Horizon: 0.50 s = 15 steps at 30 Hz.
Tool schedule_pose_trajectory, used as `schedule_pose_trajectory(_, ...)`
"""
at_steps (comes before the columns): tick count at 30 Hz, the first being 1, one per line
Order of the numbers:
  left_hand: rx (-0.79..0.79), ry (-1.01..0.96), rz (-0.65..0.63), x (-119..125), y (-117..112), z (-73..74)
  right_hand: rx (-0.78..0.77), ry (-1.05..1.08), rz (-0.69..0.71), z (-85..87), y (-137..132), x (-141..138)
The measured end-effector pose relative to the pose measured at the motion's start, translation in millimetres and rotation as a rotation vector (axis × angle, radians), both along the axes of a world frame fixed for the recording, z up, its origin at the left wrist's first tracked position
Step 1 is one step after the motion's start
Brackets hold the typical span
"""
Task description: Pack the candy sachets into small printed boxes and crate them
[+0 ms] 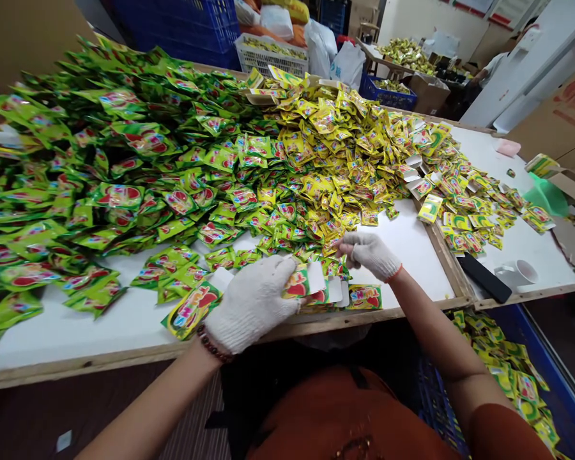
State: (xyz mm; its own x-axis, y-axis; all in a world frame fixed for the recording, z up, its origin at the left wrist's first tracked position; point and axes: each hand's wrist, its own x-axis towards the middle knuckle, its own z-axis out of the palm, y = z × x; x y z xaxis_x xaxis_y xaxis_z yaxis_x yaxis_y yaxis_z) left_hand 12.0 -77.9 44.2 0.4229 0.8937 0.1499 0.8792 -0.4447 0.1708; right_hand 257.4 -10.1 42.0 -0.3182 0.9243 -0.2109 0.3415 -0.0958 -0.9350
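Note:
My left hand (pixel 253 300), in a white knit glove, is closed round a small green-and-yellow printed carton (pixel 296 283) near the table's front edge. The carton's white flap stands open to the right. Beside it lie more cartons with white flaps, and a flat one (pixel 365 296) rests just right of them. A larger printed carton (pixel 194 311) lies by my left wrist. My right hand (pixel 371 253), gloved with bare fingertips, has its fingers curled together at the near edge of the yellow sachets (pixel 335 185). Whatever is between those fingertips is too small to make out.
Green sachets (pixel 124 140) heap up across the left. Past a wooden divider (pixel 443 255) are small packets, a black phone (pixel 483 276) and a white mug (pixel 520 273). A blue crate (pixel 556 377) of packets stands below right. A person (pixel 496 67) is at the far right.

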Motion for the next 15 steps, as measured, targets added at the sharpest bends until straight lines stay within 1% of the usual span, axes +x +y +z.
schedule_pose_trajectory(2,-0.022,0.036,0.039,-13.2,-4.5,-6.0,0.197,-0.204,-0.196,-13.5,26.0,-2.5)
schedule_pose_trajectory(3,-0.030,0.042,0.047,-18.0,-6.0,-9.4,0.256,-0.257,-0.245,-20.0,37.9,-4.3)
schedule_pose_trajectory(5,-0.019,0.014,0.039,-23.4,-5.6,-14.9,0.335,-0.313,-0.290,-31.1,56.8,-8.9)
schedule_pose_trajectory(7,0.019,-0.046,0.029,-23.8,1.6,-17.0,0.359,-0.353,-0.285,-39.1,67.9,-14.3)
schedule_pose_trajectory(9,0.035,-0.084,0.039,-20.3,17.1,-15.1,0.344,-0.420,-0.253,-44.5,72.1,-18.9)
schedule_pose_trajectory(10,0.016,-0.086,0.064,-17.4,27.8,-13.3,0.330,-0.450,-0.234,-46.4,72.4,-20.4)
schedule_pose_trajectory(11,-0.026,-0.071,0.104,-13.9,39.9,-11.4,0.319,-0.471,-0.216,-48.0,71.7,-21.2)
schedule_pose_trajectory(14,-0.228,0.024,0.284,-0.3,79.6,-8.5,0.316,-0.457,-0.190,-52.0,65.2,-18.7)
schedule_pose_trajectory(15,-0.249,0.035,0.312,4.6,91.9,-9.1,0.320,-0.442,-0.187,-53.3,61.9,-16.4)
